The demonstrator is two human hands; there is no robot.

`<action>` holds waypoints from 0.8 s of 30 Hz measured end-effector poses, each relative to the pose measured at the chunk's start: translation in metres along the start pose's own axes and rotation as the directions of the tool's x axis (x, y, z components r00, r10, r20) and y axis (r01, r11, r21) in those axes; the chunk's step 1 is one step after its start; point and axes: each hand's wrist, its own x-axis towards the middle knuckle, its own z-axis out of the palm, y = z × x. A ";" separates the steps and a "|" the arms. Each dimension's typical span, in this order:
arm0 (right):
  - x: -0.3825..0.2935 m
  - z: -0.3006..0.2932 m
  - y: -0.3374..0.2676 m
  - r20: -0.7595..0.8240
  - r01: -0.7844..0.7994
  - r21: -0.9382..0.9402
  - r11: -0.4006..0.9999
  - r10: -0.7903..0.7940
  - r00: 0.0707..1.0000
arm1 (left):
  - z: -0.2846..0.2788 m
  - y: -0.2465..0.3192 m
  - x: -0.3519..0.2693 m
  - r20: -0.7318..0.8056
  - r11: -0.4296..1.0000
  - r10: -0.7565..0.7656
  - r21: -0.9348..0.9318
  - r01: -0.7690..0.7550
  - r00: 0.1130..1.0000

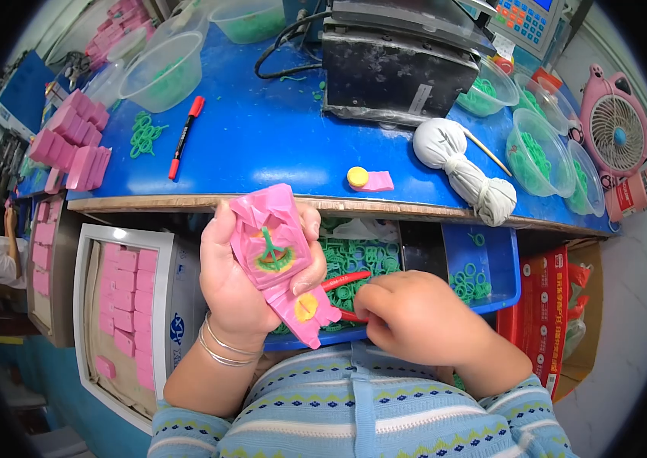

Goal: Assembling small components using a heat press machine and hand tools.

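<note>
My left hand (237, 275) grips a pink rubber mold (272, 229), its two parts spread apart. A green branched wax piece (269, 250) stands in the upper part, with green and yellow staining around it. A yellow round patch (306, 308) marks the lower flap. Just right of the mold, my right hand (409, 315) is at the red-handled pliers (346, 280), whose jaws are hidden; whether the fingers grip them is unclear. Below both lies a blue tray (509, 297) holding many green wax rings (363, 252).
Along the wooden bench edge (186, 203) lie a pink piece with a yellow disc (378, 181) and a tied cloth bundle (455, 166). A marker (186, 137), plastic bowls (189, 74) and a black machine (398, 74) stand farther back. A box of pink molds (172, 246) is left; another person (0, 257) sits beyond.
</note>
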 end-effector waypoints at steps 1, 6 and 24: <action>0.001 -0.008 -0.002 -0.023 0.008 0.133 0.991 -0.005 1.000 | -0.003 0.000 -0.001 -0.035 1.000 -0.014 0.001 0.014 0.999; 0.024 -0.020 -0.012 -0.493 0.289 0.159 0.944 -0.177 0.852 | -0.017 -0.011 -0.008 0.096 0.989 -0.108 -0.087 0.117 0.990; 0.022 0.017 0.002 0.263 -0.130 0.902 -0.412 0.286 0.921 | -0.006 -0.014 -0.004 0.077 0.995 -0.087 -0.040 0.090 0.993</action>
